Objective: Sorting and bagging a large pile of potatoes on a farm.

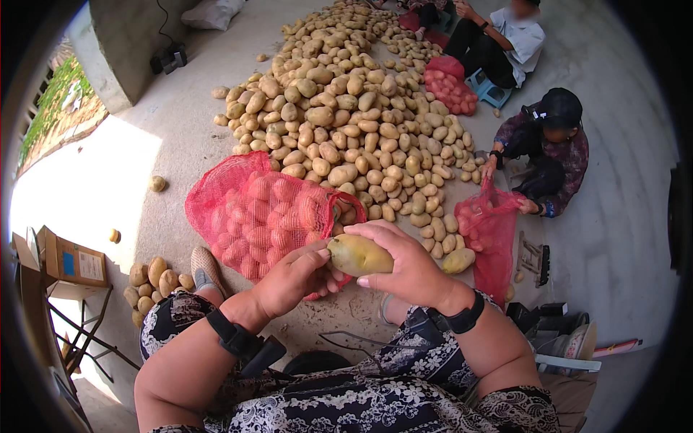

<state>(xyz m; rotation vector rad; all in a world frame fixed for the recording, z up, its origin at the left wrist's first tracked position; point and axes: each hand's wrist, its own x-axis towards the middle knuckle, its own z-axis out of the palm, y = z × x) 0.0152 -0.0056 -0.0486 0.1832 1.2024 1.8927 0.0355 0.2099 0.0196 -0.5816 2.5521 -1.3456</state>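
Observation:
My right hand (409, 265) grips a large, partly greenish potato (360, 255) by its right end. At the potato's left end is my left hand (303, 273), its thumb and fingers close around the tip; whether they press on it is hard to tell. Just beyond my hands a red mesh sack (265, 214) full of potatoes lies on its side, its mouth towards the right. Behind that sack spreads a big heap of loose potatoes (346, 108). Another greenish potato (458, 261) rests on the floor to the right of my right hand.
At the right a crouching person (552, 146) holds a red mesh sack (495, 233). Farther back, a seated person (503, 43) is beside another filled sack (449, 86). A small potato pile (154, 284) lies by my left foot. A cardboard box (73, 262) stands at the left.

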